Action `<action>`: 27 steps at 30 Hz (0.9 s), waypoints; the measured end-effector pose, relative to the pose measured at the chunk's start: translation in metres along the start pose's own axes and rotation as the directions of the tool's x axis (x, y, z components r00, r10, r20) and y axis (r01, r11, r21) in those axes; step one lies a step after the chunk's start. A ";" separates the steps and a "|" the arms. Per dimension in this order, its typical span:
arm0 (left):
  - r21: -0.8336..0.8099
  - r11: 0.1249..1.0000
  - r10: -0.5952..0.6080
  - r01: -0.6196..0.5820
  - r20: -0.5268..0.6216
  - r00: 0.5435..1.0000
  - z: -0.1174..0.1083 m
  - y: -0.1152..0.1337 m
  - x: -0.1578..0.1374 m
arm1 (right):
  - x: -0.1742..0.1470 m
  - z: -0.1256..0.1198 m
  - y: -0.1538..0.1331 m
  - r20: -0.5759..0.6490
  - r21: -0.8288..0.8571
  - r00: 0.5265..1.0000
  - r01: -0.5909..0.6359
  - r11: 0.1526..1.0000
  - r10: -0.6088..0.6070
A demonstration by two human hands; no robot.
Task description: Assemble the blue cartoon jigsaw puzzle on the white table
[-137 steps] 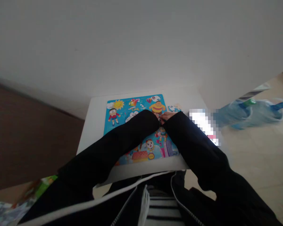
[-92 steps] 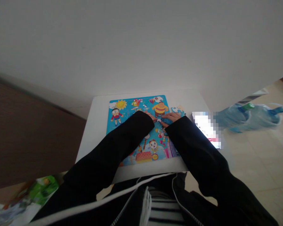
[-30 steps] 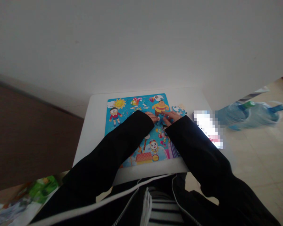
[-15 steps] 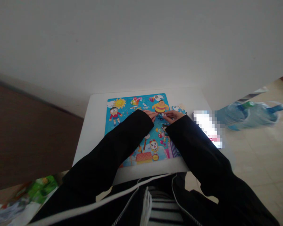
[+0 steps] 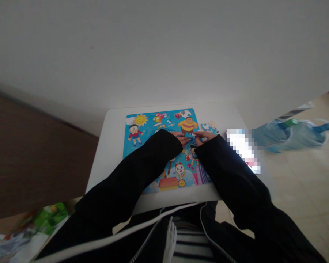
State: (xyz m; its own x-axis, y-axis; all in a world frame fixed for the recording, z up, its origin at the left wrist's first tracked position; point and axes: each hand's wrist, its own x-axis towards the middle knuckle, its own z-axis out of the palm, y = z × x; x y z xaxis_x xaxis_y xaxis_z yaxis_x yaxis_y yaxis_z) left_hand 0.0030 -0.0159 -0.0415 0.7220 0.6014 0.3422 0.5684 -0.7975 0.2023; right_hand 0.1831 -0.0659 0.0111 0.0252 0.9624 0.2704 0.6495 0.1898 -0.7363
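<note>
- Pinching at a small puzzle piece [image 5: 190, 135], the right hand [image 5: 203, 136] has its thumb and forefinger drawn close together, though the piece itself is blurred
- Fingers of the left hand [image 5: 180, 137] stretch toward the right hand, tips just beside that piece; whether they grip anything I cannot tell
- Both hands are over the blue puzzle [image 5: 164, 124], right of its middle, below the figure in the striped yellow top
- Within the puzzle's border, pieces form cartoon figures, a sun and balloons; part is hidden under the left sleeve [image 5: 137, 171]
- Palm down, the left hand points rightward, its forearm slanting across the lower left of the puzzle
- From the other side, the right sleeve [image 5: 235, 179] slants in over the puzzle's right edge, its hand pointing leftward
- Loose pieces [image 5: 210, 127] lie on the white table [image 5: 105, 146], just beyond the right hand
- Farther right is a lit, pixelated rectangle [image 5: 242, 151]
- On the tiled floor [image 5: 304, 197] are large bluish bottles [image 5: 298, 135], contents too unclear to tell
- At lower left, a green bag [image 5: 50, 217] sits among other wrappings, contents unclear
</note>
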 end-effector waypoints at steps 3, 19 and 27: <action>0.038 0.998 0.055 -0.052 -0.088 0.995 0.000 -0.001 0.000 | -0.002 -0.004 -0.002 -0.030 -0.124 0.983 0.174 0.977 -0.179; 0.150 0.982 -0.078 0.116 -0.242 0.967 -0.034 0.021 -0.006 | 0.001 0.007 -0.010 0.093 -0.154 0.929 0.369 0.917 -0.359; 0.171 0.979 -0.087 0.111 -0.144 0.986 -0.050 0.033 -0.006 | 0.011 0.002 0.002 0.133 -0.134 0.910 0.409 0.903 -0.393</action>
State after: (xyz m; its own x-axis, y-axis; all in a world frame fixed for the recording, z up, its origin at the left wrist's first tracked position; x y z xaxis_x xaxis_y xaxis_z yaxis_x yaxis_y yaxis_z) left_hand -0.0022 -0.0477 0.0091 0.6056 0.6548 0.4521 0.7038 -0.7059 0.0796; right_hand 0.1829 -0.0541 0.0112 -0.3333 0.8270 0.4527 0.6985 0.5391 -0.4706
